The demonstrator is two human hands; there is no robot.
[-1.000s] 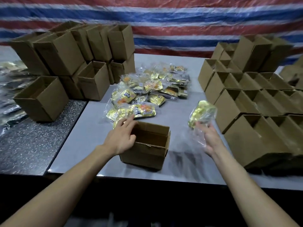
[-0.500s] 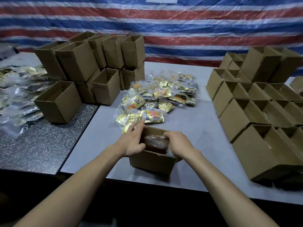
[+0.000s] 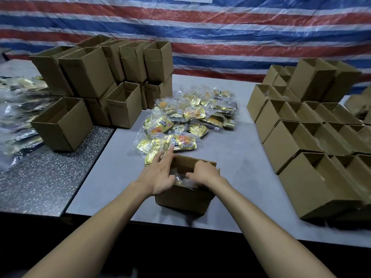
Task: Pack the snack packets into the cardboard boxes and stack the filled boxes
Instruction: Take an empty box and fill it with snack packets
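— Has the packet (image 3: 181, 180) moved?
— Yes: your right hand (image 3: 204, 173) has brought it into the box (image 3: 180, 199), fingers curled on it. Your left hand (image 3: 158, 173), fingers straight, rests on the box. Packing has begun.

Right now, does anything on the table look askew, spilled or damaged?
Nothing stands out. The packets lie in a loose heap on the table; the near box sits slightly skewed to its edge, with no visible damage.
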